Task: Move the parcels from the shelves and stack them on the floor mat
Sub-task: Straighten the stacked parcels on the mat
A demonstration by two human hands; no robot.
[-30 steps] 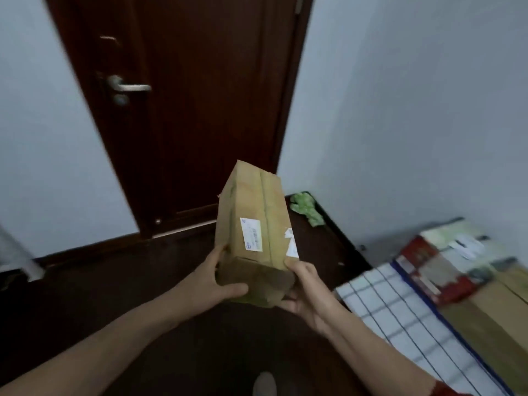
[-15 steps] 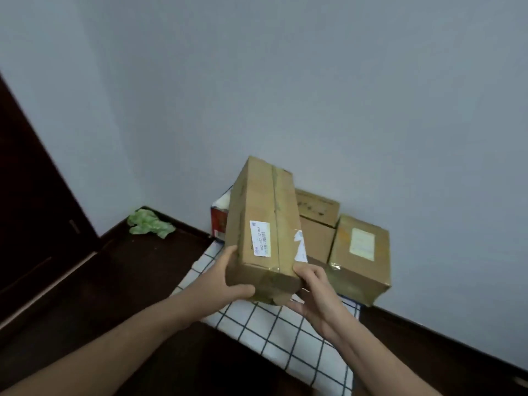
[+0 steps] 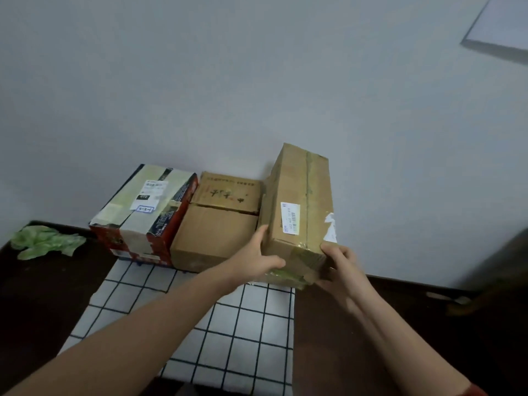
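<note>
I hold a long brown cardboard parcel [image 3: 300, 207] with a white barcode label, tilted up, at the right end of the row of boxes. My left hand [image 3: 254, 258] grips its near left corner and my right hand [image 3: 340, 267] grips its near right corner. Beneath it a box is almost fully hidden. The white floor mat [image 3: 228, 332] with a black grid lies under my arms. On the mat's far edge against the wall stand a red taped box [image 3: 145, 212] and a plain brown box [image 3: 217, 238] with a smaller brown box [image 3: 228, 194] on top.
A grey wall rises right behind the boxes. A crumpled green bag [image 3: 43, 241] lies on the dark floor in the left corner. A dark object [image 3: 503, 267] stands at the right edge, and a white board [image 3: 503, 27] hangs at the top right.
My view has swung right from the door to the mat and the boxes by the wall. The held parcel moved with me and now sits low over the row's right end.
</note>
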